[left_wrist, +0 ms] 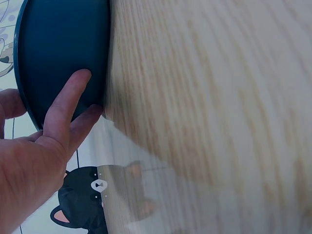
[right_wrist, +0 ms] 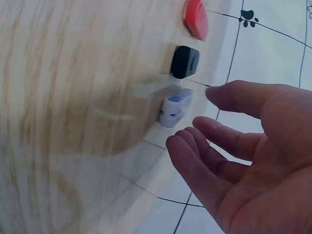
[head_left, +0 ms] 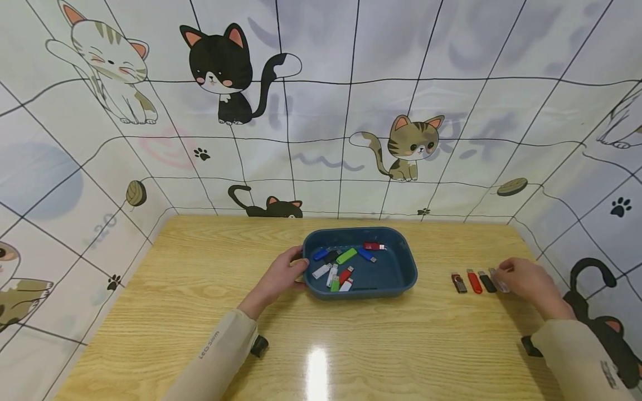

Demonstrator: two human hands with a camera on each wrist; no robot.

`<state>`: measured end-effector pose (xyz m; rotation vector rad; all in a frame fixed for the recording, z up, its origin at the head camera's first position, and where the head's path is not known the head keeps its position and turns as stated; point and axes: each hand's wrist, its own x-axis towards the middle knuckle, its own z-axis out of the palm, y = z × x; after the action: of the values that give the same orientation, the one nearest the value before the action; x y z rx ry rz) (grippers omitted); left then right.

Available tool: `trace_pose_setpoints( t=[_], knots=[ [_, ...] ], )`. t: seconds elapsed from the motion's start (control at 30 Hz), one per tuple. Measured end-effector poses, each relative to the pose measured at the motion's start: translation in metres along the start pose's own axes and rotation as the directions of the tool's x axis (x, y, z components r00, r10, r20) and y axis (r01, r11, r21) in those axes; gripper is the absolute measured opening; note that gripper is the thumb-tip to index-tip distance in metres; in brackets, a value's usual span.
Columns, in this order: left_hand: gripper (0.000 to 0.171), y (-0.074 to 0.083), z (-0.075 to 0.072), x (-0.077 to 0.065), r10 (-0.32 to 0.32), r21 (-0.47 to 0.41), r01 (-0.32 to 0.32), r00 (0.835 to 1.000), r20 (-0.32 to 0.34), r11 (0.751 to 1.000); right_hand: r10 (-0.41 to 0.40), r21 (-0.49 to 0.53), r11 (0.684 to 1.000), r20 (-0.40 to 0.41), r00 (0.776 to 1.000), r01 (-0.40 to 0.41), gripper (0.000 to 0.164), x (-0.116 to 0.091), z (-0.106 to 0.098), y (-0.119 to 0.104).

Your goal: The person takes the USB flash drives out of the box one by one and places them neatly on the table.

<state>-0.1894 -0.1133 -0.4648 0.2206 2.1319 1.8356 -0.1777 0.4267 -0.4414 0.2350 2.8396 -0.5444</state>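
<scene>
My left hand [head_left: 283, 272] grips the left end of a dark blue plastic tray [head_left: 386, 283]. Its thumb lies over the rim, and in the left wrist view fingers [left_wrist: 68, 97] press the outer wall. Inside the tray are several USB flash drives, among them a green one [head_left: 346, 256] and a dark red one [head_left: 372, 246]. At the right, my right hand [head_left: 526, 281] is beside a pale USB flash drive [right_wrist: 174, 108]. Its thumb and fingers are parted and nothing sits between them. Left of that drive lie a black one [head_left: 487, 282], a red one [head_left: 474, 282] and a dark brown-red one [head_left: 458, 283].
The wooden table [head_left: 391, 345] meets a cloth backdrop [head_left: 321, 111] printed with cats and grid lines at the back and sides. The row of drives lies between the tray and the right-hand backdrop.
</scene>
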Motion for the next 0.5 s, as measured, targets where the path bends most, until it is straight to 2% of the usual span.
trace_pose_setpoints(
  t=[0.27,0.5],
  knots=[
    [0.050,-0.001,0.000,0.001,0.005,-0.020,-0.004,1.000,0.008,1.000,0.001,0.020,1.000,-0.143,0.990,0.002,0.052,-0.009,-0.005,-0.015],
    [0.049,0.000,0.001,0.001,0.001,-0.005,-0.001,1.000,-0.010,1.000,-0.137,0.001,0.990,-0.180,0.974,0.139,0.055,-0.024,-0.019,-0.046]
  ],
)
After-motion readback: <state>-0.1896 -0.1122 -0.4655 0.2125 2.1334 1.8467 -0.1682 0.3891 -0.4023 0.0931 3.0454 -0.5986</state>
